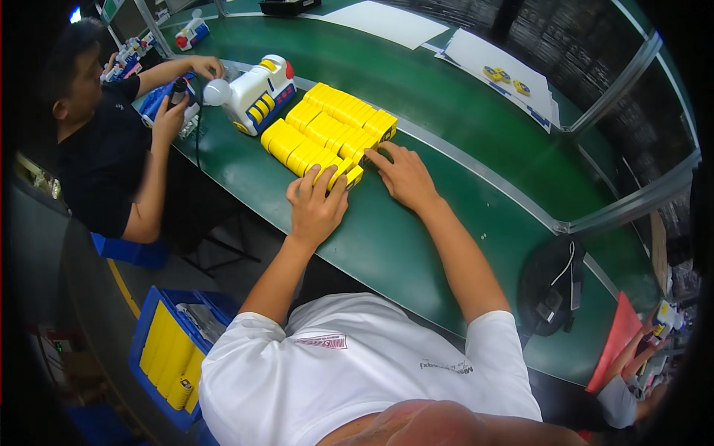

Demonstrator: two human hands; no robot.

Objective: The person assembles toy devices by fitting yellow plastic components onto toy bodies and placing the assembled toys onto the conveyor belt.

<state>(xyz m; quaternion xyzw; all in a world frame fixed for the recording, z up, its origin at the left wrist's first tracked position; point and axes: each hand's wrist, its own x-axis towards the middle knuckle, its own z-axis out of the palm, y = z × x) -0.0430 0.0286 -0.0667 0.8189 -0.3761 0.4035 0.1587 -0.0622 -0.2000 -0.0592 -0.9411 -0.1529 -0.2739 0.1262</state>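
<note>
A person stands at the near edge of a green tabletop (387, 249), both bare hands at a group of yellow blocks (320, 126). The blocks lie in three packed rows between the near edge and the metal strip (487, 173) along the far edge, the rows running roughly along the tabletop's length. The left hand (318, 204) reaches in over the near edge, its fingers bent and apart, tips resting on blocks near the right end of the nearest row. The right hand (406, 175) lies at the right end of the middle row, thumb and forefinger at the end block; whether they clamp on it, one cannot tell. Left of the rows, by the far edge, a white unit (249, 97) with yellow, blue and red parts stands close beside the blocks. Farther toward the left end, a co-worker (97, 163) holds a black tool (178, 91) at another unit (152, 104). Toward the right end lie a black pad (535, 279) with a white cable (565, 266) and, at the near edge, a red sheet (616, 342). Past the far edge, yellow pieces (521, 88) rest on white sheets (476, 56). Below the near edge, at the person's left, a blue crate (137, 346) holds more yellow blocks
</note>
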